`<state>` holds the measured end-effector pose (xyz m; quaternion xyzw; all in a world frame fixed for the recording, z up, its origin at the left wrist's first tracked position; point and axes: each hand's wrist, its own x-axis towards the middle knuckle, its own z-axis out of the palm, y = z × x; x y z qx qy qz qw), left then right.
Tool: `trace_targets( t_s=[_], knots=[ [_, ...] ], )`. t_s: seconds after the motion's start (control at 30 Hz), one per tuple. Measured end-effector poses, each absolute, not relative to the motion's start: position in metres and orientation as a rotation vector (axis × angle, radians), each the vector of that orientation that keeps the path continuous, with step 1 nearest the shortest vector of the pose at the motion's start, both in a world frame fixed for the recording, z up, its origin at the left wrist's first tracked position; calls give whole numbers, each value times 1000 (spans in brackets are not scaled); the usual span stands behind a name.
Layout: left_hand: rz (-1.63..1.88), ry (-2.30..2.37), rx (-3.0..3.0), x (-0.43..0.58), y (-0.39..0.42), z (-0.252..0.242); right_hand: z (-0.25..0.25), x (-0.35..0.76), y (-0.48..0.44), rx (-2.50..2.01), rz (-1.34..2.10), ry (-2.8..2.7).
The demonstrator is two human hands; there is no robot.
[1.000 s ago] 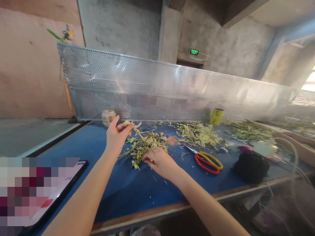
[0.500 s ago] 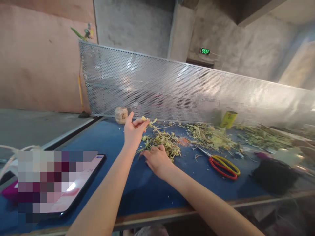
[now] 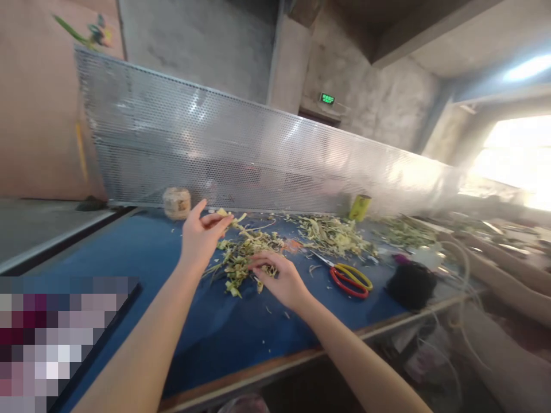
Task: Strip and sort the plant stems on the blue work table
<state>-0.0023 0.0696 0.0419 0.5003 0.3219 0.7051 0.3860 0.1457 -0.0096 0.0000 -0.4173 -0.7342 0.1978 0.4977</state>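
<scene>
My left hand [image 3: 203, 229] is raised at the back of a loose pile of dried plants [image 3: 241, 252], thumb and fingers pinched on a pale yellow-green plant sprig [image 3: 238, 218]. My right hand [image 3: 282, 278] hovers low over the right side of that pile, fingers stretched leftward and the thumb apart, with stems showing under them. Whether its fingertips touch the stems is hard to tell. Right of this hand lie scissors [image 3: 350, 279] with red and yellow handles, blades pointing to the pile.
The blue tabletop [image 3: 206, 350] holds a second dried heap [image 3: 331, 232], a yellow-green tube [image 3: 360, 207], a wrapped roll [image 3: 177, 203] and a black bundle [image 3: 412, 285]. A perforated metal screen [image 3: 241, 149] runs along the back. Another person's arm [image 3: 495, 269] rests at right.
The camera view has swung right, so things sit further left. My right hand has lifted off the pile and its fingers have loosened; the pile is spread nearer. My left hand keeps its pinch.
</scene>
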Motion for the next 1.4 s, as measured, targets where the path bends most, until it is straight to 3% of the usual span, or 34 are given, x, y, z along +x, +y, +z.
trace_targets(
  t_s=[0.3, 0.4, 0.67, 0.97, 1.2, 1.4],
  knots=[
    [1577, 804, 1567, 6, 63, 35, -47, 310, -106, -1672, -520, -1302],
    [1550, 795, 1590, 8, 64, 34, -64, 359, -132, -1877, -701, -1059],
    [1511, 865, 1625, 9, 64, 35, -78, 400, -154, -2078, -330, -902],
    [1502, 881, 1596, 10, 59, 38, -73, 384, -168, -2121, -380, -905],
    [1514, 893, 1625, 10, 62, 36, -51, 377, -185, -2264, -644, -770],
    [1503, 888, 1627, 10, 60, 37, -56, 392, -182, -1984, -385, -867]
  ],
)
